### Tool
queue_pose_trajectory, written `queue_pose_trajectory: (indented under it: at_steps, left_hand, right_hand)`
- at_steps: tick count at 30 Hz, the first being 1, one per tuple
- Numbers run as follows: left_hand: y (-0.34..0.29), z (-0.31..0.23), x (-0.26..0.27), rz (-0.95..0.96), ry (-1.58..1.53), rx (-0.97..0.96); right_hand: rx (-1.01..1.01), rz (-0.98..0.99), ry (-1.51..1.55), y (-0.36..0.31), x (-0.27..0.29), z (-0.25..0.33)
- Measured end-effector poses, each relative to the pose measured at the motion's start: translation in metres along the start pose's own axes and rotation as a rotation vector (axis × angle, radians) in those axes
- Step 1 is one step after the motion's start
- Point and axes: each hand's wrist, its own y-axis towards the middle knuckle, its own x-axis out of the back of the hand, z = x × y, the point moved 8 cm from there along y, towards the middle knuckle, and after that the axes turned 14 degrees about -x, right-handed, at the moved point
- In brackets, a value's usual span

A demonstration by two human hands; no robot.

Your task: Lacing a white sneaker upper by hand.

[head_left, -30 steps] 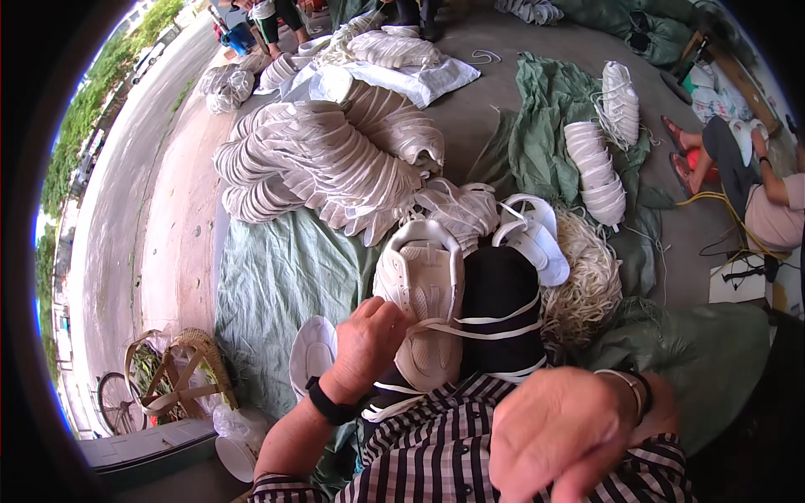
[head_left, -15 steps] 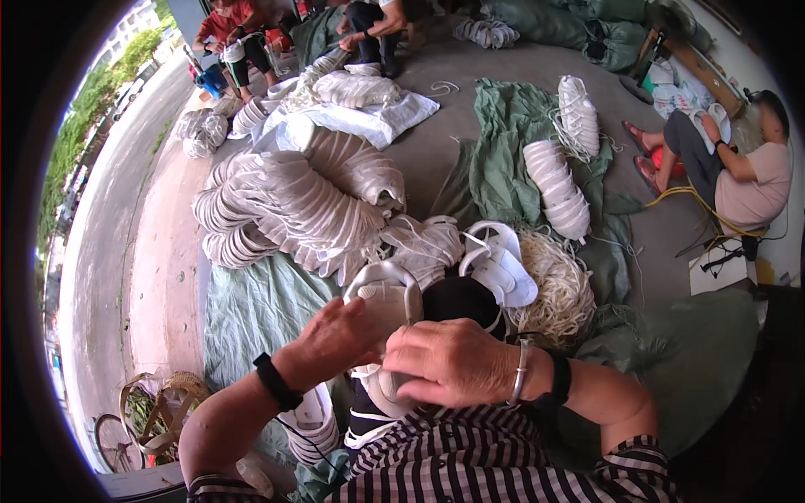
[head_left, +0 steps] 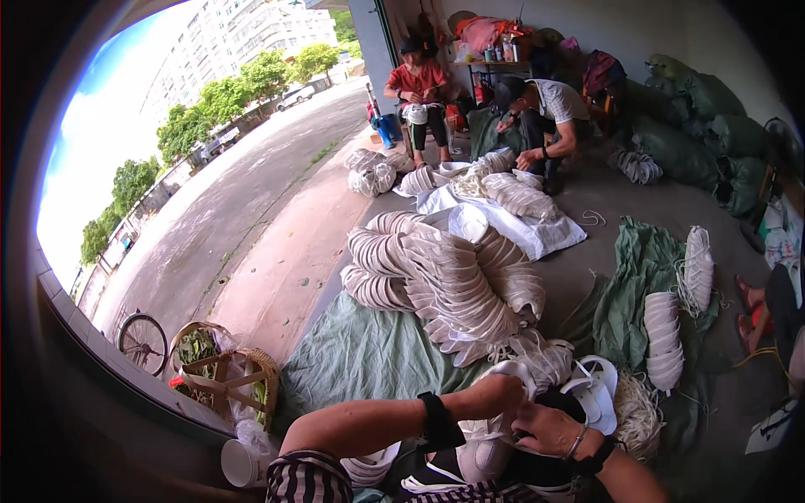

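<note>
one white shoe (head_left: 486,436) lies in the person's lap at the lower edge, over a black cloth (head_left: 553,469). its long axis runs roughly up and down the picture; which end is the toe cannot be told, as both hands cover its far part. the left hand (head_left: 496,394) is curled over the shoe's upper rim, fingers closed on it. the right hand (head_left: 547,426) is bent beside it, touching the same end, fingers pinched at the shoe; what they pinch is too small to tell. each wrist has a black band, the right also a thin bracelet.

just beyond the hands sit two more white shoes (head_left: 594,392), side by side, and one heap of pale laces (head_left: 639,415) to their right. one big pile of white soles (head_left: 444,281) spreads over a green tarp (head_left: 360,356), its count beyond telling. two tied stacks of soles (head_left: 664,339) lie on a second green sheet to the right.

far back, two people (head_left: 419,92) sit and crouch among smaller bundles. at left are one basket (head_left: 222,373) and one bicycle wheel (head_left: 142,342).
</note>
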Motion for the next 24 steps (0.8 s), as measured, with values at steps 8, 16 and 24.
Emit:
queue_pose_trajectory:
  at_steps: [8, 16, 24]
  left_hand:
    - [0.010, -0.001, -0.025, -0.032, -0.372, 0.261]
    - [0.023, -0.003, -0.071, 0.458, -0.340, 0.231]
    - [0.022, -0.006, -0.060, 0.601, -0.469, 0.319]
  right_hand:
    - [-0.008, -0.161, -0.190, -0.015, 0.006, -0.002]
    - [0.048, -0.248, -0.218, -0.027, 0.003, 0.001]
    - [0.085, -0.373, -0.295, -0.028, 0.002, 0.006]
